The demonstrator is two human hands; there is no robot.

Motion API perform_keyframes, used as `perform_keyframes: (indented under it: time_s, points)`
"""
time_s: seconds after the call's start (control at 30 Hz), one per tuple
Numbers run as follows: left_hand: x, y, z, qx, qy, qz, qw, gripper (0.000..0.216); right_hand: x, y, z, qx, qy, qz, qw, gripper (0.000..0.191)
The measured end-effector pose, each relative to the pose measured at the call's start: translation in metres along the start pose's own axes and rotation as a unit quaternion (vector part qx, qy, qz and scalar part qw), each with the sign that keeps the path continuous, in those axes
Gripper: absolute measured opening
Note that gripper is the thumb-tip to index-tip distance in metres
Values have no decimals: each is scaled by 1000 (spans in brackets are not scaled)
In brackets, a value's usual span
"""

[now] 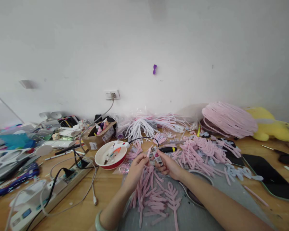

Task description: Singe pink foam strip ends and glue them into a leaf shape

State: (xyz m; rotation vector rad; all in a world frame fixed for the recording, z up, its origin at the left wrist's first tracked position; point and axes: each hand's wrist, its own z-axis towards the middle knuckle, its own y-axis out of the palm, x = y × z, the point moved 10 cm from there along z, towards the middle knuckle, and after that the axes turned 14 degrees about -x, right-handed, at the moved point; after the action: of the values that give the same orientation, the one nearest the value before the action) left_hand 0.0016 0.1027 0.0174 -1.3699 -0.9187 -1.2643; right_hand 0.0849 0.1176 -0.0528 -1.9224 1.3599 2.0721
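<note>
My left hand (pixel 139 166) is closed, fingers pinching a short pink pipe cleaner (pixel 149 150). Close beside it, my right hand (pixel 169 165) grips a small pale tool with a pink spot (pixel 157 157); its exact kind is unclear. Under both hands, a pile of pink pipe cleaner pieces (pixel 146 186) lies on a grey mat (pixel 192 215). A leaf-shaped pink pipe cleaner piece (pixel 173 200) rests right of that pile. Behind my right forearm, a round metal-rimmed dish (pixel 195 202) is partly hidden.
Left of my hands stands a red-and-white bowl (pixel 103 163) with a white-and-orange glue gun (pixel 118 148) in it. A power strip (pixel 55 189) with cables runs along the left. More pink pieces (pixel 197 150) and a dark phone (pixel 269 175) lie right. White pipe cleaners (pixel 141 128) fan out behind.
</note>
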Motion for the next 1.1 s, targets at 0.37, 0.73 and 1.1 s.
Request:
perform_keyframes:
  time_s: [0.37,0.73,1.1]
  points:
    - [1,3,0,-8,0,-15,1000,16,6,-4,0,13,61,12,998,62]
    - [2,7,0,-21,3,-14,1000,16,6,1,1,14,81,-34,996,59]
    - [3,7,0,-23,7,-19,1000,16,13,-4,3,33,119,-85,989,55]
